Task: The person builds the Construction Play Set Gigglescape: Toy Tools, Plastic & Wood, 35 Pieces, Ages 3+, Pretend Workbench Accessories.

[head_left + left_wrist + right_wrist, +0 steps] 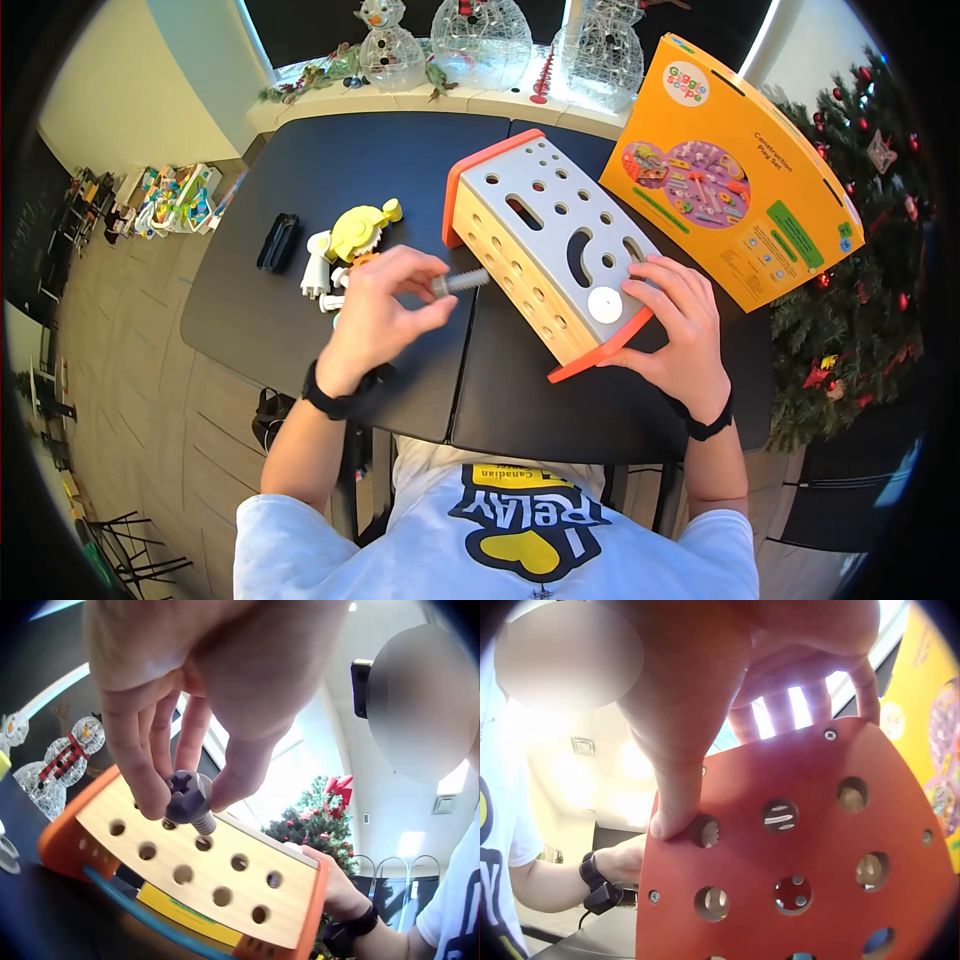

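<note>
Between thumb and fingertips my left hand (375,300) pinches a grey toy screw (462,282) by its hexagonal head. Its threaded end points at the holed wooden side of a toy toolbox (520,280). In the left wrist view the screw (189,796) overlaps that row of holes, its cross-slotted head facing the camera. My right hand (685,325) grips the toolbox's near red-orange end panel (780,847), thumb on the panel's face and fingers over the grey top. A white round piece (605,305) sits on the grey top near those fingers.
Left of the toolbox lie a yellow toy piece (357,232), white toy parts (318,265) and a black case (278,242). An orange play-set box (730,170) stands at the right, before a Christmas tree (850,330). Wire snowmen (480,45) line the back ledge.
</note>
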Demonstrator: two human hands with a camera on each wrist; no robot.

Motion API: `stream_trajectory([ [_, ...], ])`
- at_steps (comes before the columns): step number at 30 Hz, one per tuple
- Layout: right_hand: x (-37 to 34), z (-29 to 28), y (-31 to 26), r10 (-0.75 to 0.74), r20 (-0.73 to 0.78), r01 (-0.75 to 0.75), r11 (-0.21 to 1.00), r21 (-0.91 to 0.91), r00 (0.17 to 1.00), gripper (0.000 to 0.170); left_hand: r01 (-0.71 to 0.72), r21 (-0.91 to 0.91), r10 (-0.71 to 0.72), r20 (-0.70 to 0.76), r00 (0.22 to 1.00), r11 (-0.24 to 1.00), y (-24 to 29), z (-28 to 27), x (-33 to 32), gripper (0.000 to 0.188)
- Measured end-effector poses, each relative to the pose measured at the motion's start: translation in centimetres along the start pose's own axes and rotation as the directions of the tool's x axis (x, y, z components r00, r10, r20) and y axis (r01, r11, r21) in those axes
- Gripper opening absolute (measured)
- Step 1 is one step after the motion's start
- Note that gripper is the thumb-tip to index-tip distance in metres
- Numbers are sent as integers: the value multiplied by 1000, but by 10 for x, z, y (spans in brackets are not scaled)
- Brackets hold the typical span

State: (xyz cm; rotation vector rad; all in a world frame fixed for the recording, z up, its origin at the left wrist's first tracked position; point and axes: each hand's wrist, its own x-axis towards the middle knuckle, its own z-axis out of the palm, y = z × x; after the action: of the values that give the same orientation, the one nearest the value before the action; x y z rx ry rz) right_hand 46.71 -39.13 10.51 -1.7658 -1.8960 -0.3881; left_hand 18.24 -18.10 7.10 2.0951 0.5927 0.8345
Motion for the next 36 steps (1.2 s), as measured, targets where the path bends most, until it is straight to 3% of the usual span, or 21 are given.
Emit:
stream_trajectory([
  [14,-1,6,-22,33,-24,-34,998,-50,999,72,-68,-22,67,-51,996,997,20,42,-4,33],
  [20,-2,6,-25,26,-5,-26,999,-30,1000,71,17,-138,-28,-78,997,990,21,60,0,26],
  [23,-5,6,-25,26,21,-25,999,-22,999,71,-107,-51,102,-78,992,993,18,68,6,24],
  [29,-9,4,-27,43,81,-45,999,21,996,75,-92,3,92,-25,995,996,23,61,8,20],
  [32,-10,4,-26,56,112,-59,998,28,992,79,-165,57,165,2,986,985,21,45,14,16],
  [36,-16,6,-27,121,135,-125,992,22,983,93,84,168,-66,-114,991,982,1,18,37,22],
])
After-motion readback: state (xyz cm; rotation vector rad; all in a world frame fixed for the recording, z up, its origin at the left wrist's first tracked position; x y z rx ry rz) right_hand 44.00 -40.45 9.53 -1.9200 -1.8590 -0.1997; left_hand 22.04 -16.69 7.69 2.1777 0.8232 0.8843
